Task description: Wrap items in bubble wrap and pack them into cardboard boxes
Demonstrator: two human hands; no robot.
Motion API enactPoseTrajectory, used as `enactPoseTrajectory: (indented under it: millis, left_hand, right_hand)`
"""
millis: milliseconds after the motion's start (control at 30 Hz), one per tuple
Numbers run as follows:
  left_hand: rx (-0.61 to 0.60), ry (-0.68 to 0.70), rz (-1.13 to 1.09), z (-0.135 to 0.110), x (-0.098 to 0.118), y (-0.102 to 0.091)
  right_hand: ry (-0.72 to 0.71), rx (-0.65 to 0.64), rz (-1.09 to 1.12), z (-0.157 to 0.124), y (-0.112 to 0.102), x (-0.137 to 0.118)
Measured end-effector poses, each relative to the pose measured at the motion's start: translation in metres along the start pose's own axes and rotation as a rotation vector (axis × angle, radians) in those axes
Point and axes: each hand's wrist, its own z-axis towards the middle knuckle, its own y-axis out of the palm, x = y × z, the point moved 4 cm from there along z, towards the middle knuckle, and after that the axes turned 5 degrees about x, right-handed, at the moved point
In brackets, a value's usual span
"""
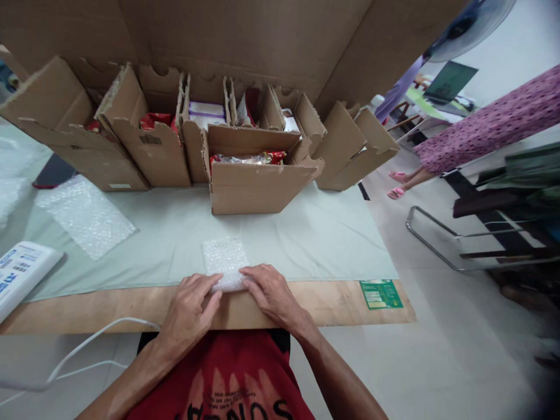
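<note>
A small sheet of bubble wrap (pixel 225 254) lies at the front of the table, its near end folded or rolled into a thicker strip. My left hand (pixel 192 300) pinches the left end of that strip between thumb and fingers. At the right end, my right hand (pixel 273 294) grips it in the same way. Whether anything is wrapped inside cannot be made out. Just beyond it stands an open cardboard box (pixel 258 189) with red and clear shiny packets in it.
Several open cardboard boxes (pixel 166 154) line the back, before a tall cardboard panel (pixel 227 35). At left lie another bubble wrap sheet (pixel 90 216) and a white device (pixel 26 268) with a cable. A green label (pixel 380 294) marks the right corner. A person (pixel 485 122) stands beyond.
</note>
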Motion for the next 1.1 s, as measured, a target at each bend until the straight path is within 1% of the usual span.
enactPoseTrajectory:
  millis: [67,100,133,167,233,300,333,400,433,500,533,600,633,667,700,767,800,833,867,933,1000,1067,1100]
  left_hand:
    - [0.03,-0.116,0.017,0.007,-0.01,0.004]
    - [0.033,-0.153,0.042,0.011,-0.014,0.005]
    - [0.029,-0.175,0.073,0.016,-0.017,0.006]
    - [0.019,-0.185,0.101,0.02,-0.02,0.007]
    - [0.007,-0.195,0.132,0.025,-0.024,0.006]
    - [0.031,-0.243,0.088,0.025,-0.026,0.003]
    - [0.056,-0.293,0.031,0.022,-0.028,0.001]
    - [0.119,-0.456,-0.149,0.014,-0.03,-0.002]
    - [0.139,-0.557,-0.27,0.009,-0.03,-0.003]
    - [0.13,-0.741,-0.55,0.001,-0.027,0.001]
    - [0.107,-0.804,-0.691,-0.001,-0.024,0.005]
    - [0.05,-0.868,-0.921,0.0,-0.015,0.011]
    - [0.036,-0.882,-0.989,0.002,-0.012,0.014]
    - [0.031,-0.891,-1.022,0.004,-0.01,0.016]
    - [0.028,-0.896,-1.024,0.006,-0.009,0.017]
    - [0.007,-0.869,-0.962,0.01,-0.009,0.021]
    - [-0.013,-0.831,-0.913,0.012,-0.008,0.022]
    - [-0.046,-0.774,-0.865,0.015,-0.006,0.023]
    - [-0.082,-0.704,-0.82,0.017,-0.003,0.025]
    - [-0.154,-0.536,-0.741,0.024,0.008,0.027]
    - [-0.213,-0.387,-0.672,0.031,0.019,0.026]
    - [-0.213,-0.264,-0.585,0.041,0.027,0.022]
    - [-0.172,-0.196,-0.527,0.047,0.03,0.016]
  right_hand:
    - [0.01,0.143,-0.063,-0.002,-0.005,-0.002]
    - [-0.003,0.189,-0.105,-0.003,-0.007,-0.004]
    - [-0.03,0.197,-0.142,-0.004,-0.007,-0.007]
    - [-0.067,0.164,-0.169,-0.003,-0.004,-0.01]
    - [-0.149,0.034,-0.201,0.0,0.006,-0.013]
    - [-0.187,-0.059,-0.219,0.008,0.017,-0.012]
    - [-0.174,-0.067,-0.219,0.012,0.021,-0.009]
    - [-0.091,-0.01,-0.165,0.022,0.023,-0.004]
    - [-0.03,0.035,-0.107,0.026,0.021,-0.002]
    - [0.107,0.1,0.067,0.028,0.017,-0.001]
    - [0.171,0.095,0.176,0.027,0.017,-0.003]
    - [0.267,0.013,0.384,0.022,0.018,-0.009]
    - [0.291,-0.026,0.447,0.018,0.019,-0.012]
    - [0.296,-0.033,0.465,0.014,0.017,-0.014]
    - [0.291,-0.001,0.44,0.01,0.014,-0.014]
    - [0.272,0.127,0.336,0.004,0.0,-0.01]
    - [0.264,0.172,0.305,0.003,-0.007,-0.006]
    - [0.259,0.178,0.307,0.003,-0.014,-0.003]
    - [0.254,0.141,0.338,0.003,-0.019,0.0]
    - [0.24,0.003,0.405,0.008,-0.026,0.002]
    - [0.233,-0.11,0.403,0.014,-0.033,0.001]
    - [0.228,-0.145,0.345,0.021,-0.043,-0.001]
    - [0.226,-0.131,0.314,0.025,-0.051,-0.001]
